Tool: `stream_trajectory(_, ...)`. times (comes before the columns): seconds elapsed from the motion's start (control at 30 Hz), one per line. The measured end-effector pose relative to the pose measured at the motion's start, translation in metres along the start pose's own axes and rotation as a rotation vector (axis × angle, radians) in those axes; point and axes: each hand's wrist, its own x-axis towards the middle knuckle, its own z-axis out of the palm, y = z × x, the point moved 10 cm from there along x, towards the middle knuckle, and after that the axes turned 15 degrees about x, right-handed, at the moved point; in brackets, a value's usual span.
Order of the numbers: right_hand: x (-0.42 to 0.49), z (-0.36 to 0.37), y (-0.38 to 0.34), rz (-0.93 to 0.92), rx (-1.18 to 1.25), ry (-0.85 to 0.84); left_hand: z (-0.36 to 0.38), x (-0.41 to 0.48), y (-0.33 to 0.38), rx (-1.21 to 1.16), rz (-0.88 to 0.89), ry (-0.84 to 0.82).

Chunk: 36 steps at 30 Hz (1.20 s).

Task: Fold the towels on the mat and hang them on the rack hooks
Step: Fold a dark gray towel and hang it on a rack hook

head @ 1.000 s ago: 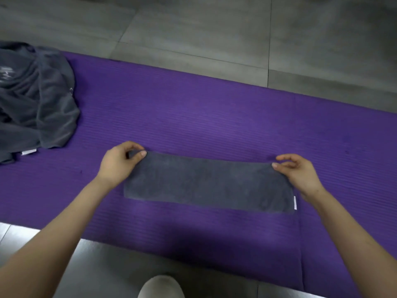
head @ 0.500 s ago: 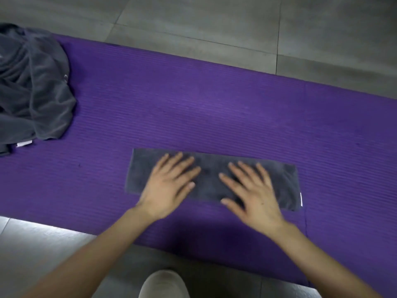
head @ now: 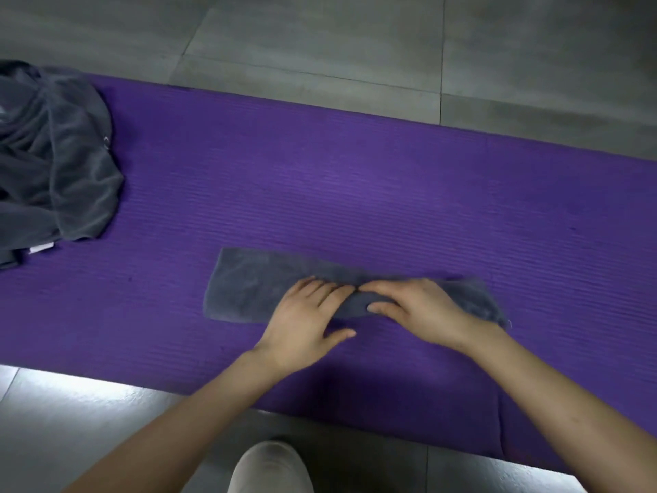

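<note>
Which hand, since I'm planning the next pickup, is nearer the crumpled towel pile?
Left. The left hand rests on the folded towel nearer the pile; the right hand grips its middle, farther right.

My long, narrow folded dark grey terry towel (head: 249,286) is lying flat across the ribbed purple foam mat (head: 355,190). Both hands meet at its middle: my left hand (head: 305,322) has its fingers laid on the cloth with the thumb out on the mat, and my right hand (head: 416,307) is pinching a bunched-up bit between thumb and fingers. A rumpled heap of dark grey towels (head: 53,172) sits at the mat's left end, well apart. Grey tiled floor (head: 320,40) all round, and my knee in pale trousers (head: 272,467) at the bottom.
</note>
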Motion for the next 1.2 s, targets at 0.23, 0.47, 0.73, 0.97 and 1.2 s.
stream_trajectory(0.23, -0.001, -0.034, -0.016, 0.27, 0.521, -0.515, -0.038, 0.045, 0.008, -0.363, -0.082, -0.391)
stream_trajectory(0.47, -0.017, -0.163, -0.022, 0.108, 0.37, 0.588, -0.067, 0.063, -0.013, -1.083, -0.429, -0.26)
stream_trajectory(0.73, -0.026, -0.075, -0.006, 0.38, 1.022, 0.61, -0.069, 0.06, -0.023, -1.424, -0.694, 0.002)
stream_trajectory(0.97, -0.025, -0.08, -0.019, 0.297, 1.404, 0.731, -0.08, 0.055, -0.02, -1.506, -0.645, -0.054)
stream_trajectory(1.2, -0.016, -0.102, -0.042, 0.116, 1.184, 0.564, -0.08, 0.047, -0.053, -1.23, -0.79, -0.036)
